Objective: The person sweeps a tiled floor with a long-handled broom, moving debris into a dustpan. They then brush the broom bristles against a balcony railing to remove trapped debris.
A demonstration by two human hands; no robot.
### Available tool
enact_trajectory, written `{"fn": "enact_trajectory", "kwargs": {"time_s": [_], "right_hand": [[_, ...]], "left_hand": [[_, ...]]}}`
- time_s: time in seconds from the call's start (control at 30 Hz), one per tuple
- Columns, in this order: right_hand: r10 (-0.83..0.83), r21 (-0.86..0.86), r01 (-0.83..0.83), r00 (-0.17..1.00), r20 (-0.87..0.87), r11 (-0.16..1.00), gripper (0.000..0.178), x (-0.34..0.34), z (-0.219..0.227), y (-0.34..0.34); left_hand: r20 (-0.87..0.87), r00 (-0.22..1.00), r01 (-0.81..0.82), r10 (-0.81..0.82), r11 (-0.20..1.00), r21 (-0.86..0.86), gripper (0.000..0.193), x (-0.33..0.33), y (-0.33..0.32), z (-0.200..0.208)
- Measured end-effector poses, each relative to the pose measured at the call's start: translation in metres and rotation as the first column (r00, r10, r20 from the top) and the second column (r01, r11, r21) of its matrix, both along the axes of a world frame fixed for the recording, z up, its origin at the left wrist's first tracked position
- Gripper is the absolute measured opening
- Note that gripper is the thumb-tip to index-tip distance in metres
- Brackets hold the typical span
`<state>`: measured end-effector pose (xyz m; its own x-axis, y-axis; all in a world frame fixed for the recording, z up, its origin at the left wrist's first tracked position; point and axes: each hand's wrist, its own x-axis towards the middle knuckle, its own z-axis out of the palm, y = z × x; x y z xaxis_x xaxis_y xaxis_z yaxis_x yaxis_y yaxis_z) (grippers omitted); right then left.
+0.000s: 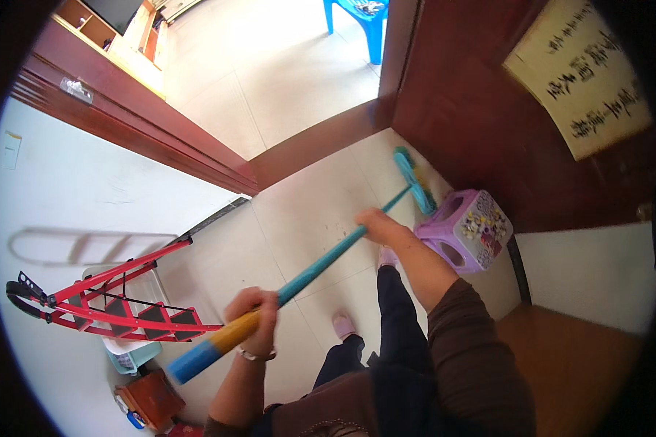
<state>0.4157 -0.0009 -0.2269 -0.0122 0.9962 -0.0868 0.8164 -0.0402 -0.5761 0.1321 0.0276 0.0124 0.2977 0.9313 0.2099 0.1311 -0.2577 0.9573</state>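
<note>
Left hand (255,315): closed around the yellow part of the broom (317,268), near its blue end.
Right hand (379,224): closed around it too, closer to the head (414,183).
Broom: I see it slanting above the floor (288,229), head near the red door (455,109).
Stool (481,231): purple, just beside the head.
Ladder (135,322): red, by the white wall (116,178).

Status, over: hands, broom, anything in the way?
Left hand closed high on the broom handle; right hand closed lower down. Broom head near the dark red door. Purple stool close beside the head, possibly crowding it.
</note>
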Motion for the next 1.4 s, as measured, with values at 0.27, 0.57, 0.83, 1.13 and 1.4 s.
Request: {"fn": "enact_trajectory", "kwargs": {"time_s": [0.27, 0.57, 0.83, 1.13, 1.4], "right_hand": [[-0.155, -0.046, 0.15, 0.977, -0.144, 0.988, 0.008, 0.092, -0.022, 0.031], [-0.204, -0.167, 0.159, 0.931, -0.304, 0.973, 0.011, 0.185, 0.003, 0.067], [-0.26, -0.232, 0.196, 0.92, -0.294, 0.953, 0.016, 0.23, 0.013, 0.142], [-0.672, -0.354, 0.601, 0.73, -0.123, 0.717, 0.019, 0.274, -0.013, 0.231], [-0.896, -0.37, 0.823, 0.44, -0.069, 0.432, 0.018, 0.293, -0.014, 0.29]], "left_hand": [[-0.077, 0.981, 0.183, -0.179, 0.982, 0.046, 0.02, 0.142, 0.073, 0.011], [-0.227, 0.872, 0.473, -0.434, 0.865, 0.165, 0.022, 0.281, 0.155, 0.069], [-0.304, 0.785, 0.601, -0.54, 0.783, 0.159, 0.02, 0.354, 0.278, 0.048], [-0.245, 0.431, 0.887, -0.869, 0.458, -0.064, 0.019, 0.476, 0.442, 0.035], [-0.309, 0.131, 0.991, -0.942, 0.122, 0.046, 0.016, 0.566, 0.504, 0.051]]}}
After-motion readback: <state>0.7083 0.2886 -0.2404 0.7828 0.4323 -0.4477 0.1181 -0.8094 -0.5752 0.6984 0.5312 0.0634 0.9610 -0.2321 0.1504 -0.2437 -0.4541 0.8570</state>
